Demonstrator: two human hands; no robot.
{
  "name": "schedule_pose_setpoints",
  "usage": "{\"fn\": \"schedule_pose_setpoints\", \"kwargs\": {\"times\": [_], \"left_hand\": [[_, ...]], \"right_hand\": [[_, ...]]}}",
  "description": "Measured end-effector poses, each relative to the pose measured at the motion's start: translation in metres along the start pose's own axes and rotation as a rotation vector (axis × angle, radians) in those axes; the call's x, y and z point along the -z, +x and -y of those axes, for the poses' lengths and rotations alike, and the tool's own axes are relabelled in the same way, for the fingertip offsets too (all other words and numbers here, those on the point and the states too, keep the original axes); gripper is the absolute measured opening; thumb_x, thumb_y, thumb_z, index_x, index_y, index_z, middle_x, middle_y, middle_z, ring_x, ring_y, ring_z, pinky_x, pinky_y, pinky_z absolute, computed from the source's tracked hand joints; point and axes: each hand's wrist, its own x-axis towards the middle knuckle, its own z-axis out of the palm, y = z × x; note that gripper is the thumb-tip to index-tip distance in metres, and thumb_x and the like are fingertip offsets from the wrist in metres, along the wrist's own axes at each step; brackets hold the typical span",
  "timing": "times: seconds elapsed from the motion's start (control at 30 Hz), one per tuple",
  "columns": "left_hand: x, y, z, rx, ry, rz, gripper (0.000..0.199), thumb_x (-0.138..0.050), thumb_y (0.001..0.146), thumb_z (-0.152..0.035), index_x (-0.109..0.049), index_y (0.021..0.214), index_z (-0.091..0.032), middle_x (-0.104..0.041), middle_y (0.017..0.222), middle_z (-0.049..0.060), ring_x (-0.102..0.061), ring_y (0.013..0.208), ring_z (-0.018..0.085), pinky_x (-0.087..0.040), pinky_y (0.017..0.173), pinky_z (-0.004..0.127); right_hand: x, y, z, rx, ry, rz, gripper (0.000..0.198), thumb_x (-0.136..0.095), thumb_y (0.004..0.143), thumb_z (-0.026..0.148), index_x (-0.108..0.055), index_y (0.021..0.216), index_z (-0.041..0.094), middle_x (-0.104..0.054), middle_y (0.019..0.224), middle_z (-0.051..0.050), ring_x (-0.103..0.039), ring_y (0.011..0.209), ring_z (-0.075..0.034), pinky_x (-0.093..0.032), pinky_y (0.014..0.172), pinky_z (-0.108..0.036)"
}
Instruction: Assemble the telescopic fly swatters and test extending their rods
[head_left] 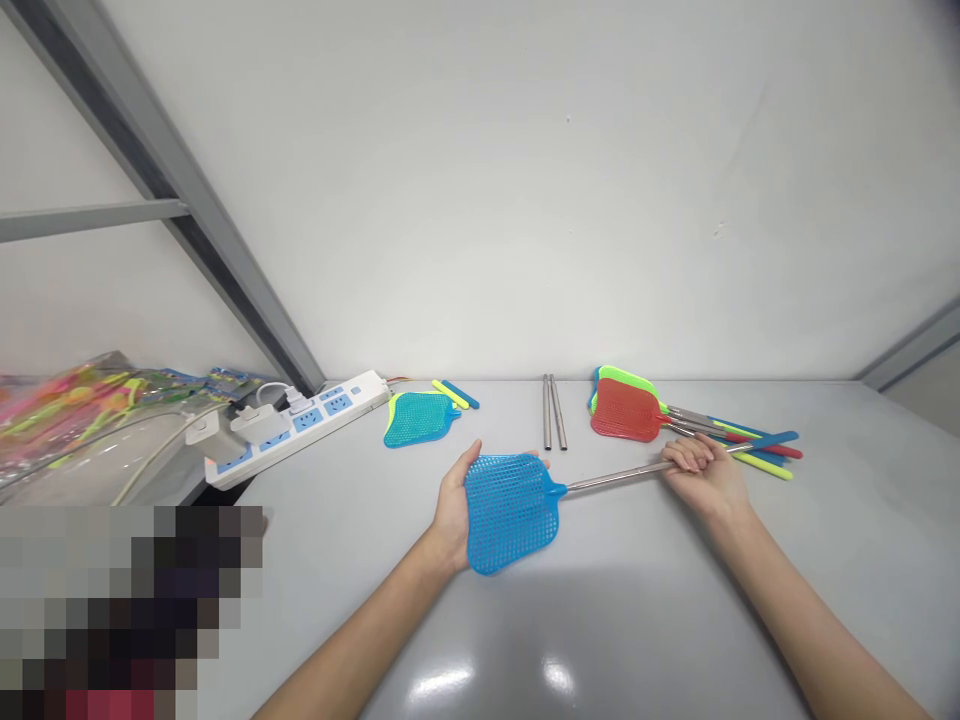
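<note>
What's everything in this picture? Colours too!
Held swatter: one, blue, silver, middle
Swatter pile: several, red, green, blue, right
Rods: two, silver, back middle
Loose heads: two visible, teal, yellow, back left
Loose handles: two, yellow, blue, beside them
Power strip: one, white, blue, left
Plugs: about three, white, in strip
Wrapped things: uncountable, multicoloured, left
Table: one, grey, below
Wall: one, whitish, behind
Frame bars: several, grey, sides
Blurred patch: one, mixed, lower left
Left hand: one, holding held swatter
Right hand: one, holding held swatter
</note>
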Motion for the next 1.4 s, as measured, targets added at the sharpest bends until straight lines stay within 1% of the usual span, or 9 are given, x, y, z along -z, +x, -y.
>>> {"fn": "schedule_pose_setpoints", "kwargs": {"times": [0.2,0.33,0.43,0.63,0.77,1.0,1.17,1.27,1.4], "left_hand": [[0.001,0.000,0.001,0.008,-0.018,0.012,0.065,-0.039,0.074,-0.050,-0.042,0.118,-0.002,-0.050,0.116,0.020,-0.043,0.108,0.033,-0.026,0.092,0.043],[0.001,0.000,0.000,0.009,-0.019,0.015,0.064,-0.039,0.074,-0.050,-0.042,0.118,-0.003,-0.050,0.116,0.019,-0.042,0.109,0.033,-0.026,0.091,0.042],[0.001,-0.001,0.001,0.014,-0.023,0.022,0.063,-0.039,0.075,-0.050,-0.044,0.116,-0.004,-0.052,0.114,0.018,-0.043,0.108,0.033,-0.027,0.091,0.042],[-0.002,-0.001,0.001,0.018,-0.037,0.081,0.060,-0.036,0.075,-0.050,-0.048,0.113,-0.004,-0.055,0.108,0.017,-0.046,0.105,0.032,-0.028,0.089,0.041],[-0.002,0.000,0.000,0.003,-0.062,0.095,0.063,-0.035,0.075,-0.051,-0.045,0.115,-0.003,-0.054,0.110,0.018,-0.043,0.107,0.033,-0.026,0.090,0.042],[-0.005,-0.002,0.000,-0.009,-0.098,0.126,0.067,-0.034,0.075,-0.053,-0.038,0.121,-0.004,-0.049,0.116,0.018,-0.038,0.112,0.033,-0.022,0.093,0.043],[-0.003,-0.001,0.004,-0.026,-0.080,0.117,0.066,-0.035,0.075,-0.053,-0.041,0.118,-0.005,-0.053,0.112,0.017,-0.038,0.113,0.032,-0.024,0.092,0.042],[-0.001,-0.001,0.005,-0.020,-0.053,0.122,0.064,-0.035,0.075,-0.054,-0.044,0.116,-0.006,-0.056,0.107,0.016,-0.040,0.111,0.033,-0.026,0.090,0.041],[-0.001,-0.001,0.005,-0.011,-0.060,0.116,0.062,-0.035,0.075,-0.054,-0.047,0.113,-0.006,-0.057,0.106,0.016,-0.042,0.109,0.033,-0.027,0.089,0.042]], "right_hand": [[-0.003,-0.001,0.000,-0.009,0.049,-0.038,0.034,-0.035,0.068,0.003,-0.010,0.054,0.021,-0.008,0.045,0.008,-0.019,0.033,-0.008,-0.028,0.031,-0.021],[-0.004,-0.003,-0.002,0.014,0.051,-0.012,0.035,-0.036,0.068,0.004,-0.009,0.055,0.021,-0.008,0.045,0.008,-0.020,0.033,-0.008,-0.029,0.032,-0.021],[-0.003,-0.003,-0.002,0.029,0.039,0.013,0.036,-0.038,0.067,0.004,-0.008,0.055,0.021,-0.008,0.045,0.008,-0.021,0.034,-0.008,-0.030,0.033,-0.021],[0.004,-0.001,0.000,0.040,0.055,0.048,0.035,-0.038,0.068,0.007,-0.009,0.055,0.021,-0.008,0.046,0.008,-0.021,0.034,-0.009,-0.029,0.033,-0.022],[0.006,0.000,0.002,0.074,0.034,0.065,0.034,-0.038,0.069,0.009,-0.010,0.054,0.020,-0.007,0.046,0.008,-0.021,0.035,-0.008,-0.027,0.033,-0.022],[0.005,-0.001,0.004,0.115,0.042,0.043,0.032,-0.037,0.069,0.009,-0.011,0.054,0.020,-0.008,0.046,0.008,-0.018,0.035,-0.008,-0.025,0.032,-0.023],[0.006,-0.001,0.005,0.132,0.030,0.058,0.034,-0.039,0.068,0.009,-0.011,0.054,0.020,-0.009,0.045,0.008,-0.019,0.035,-0.008,-0.026,0.032,-0.023],[0.005,-0.001,0.005,0.136,0.033,0.058,0.034,-0.039,0.068,0.008,-0.011,0.054,0.020,-0.009,0.044,0.008,-0.019,0.034,-0.008,-0.026,0.031,-0.022],[0.004,-0.001,0.005,0.131,0.050,0.042,0.033,-0.038,0.066,0.007,-0.010,0.055,0.020,-0.010,0.044,0.007,-0.019,0.034,-0.009,-0.026,0.031,-0.023]]}}
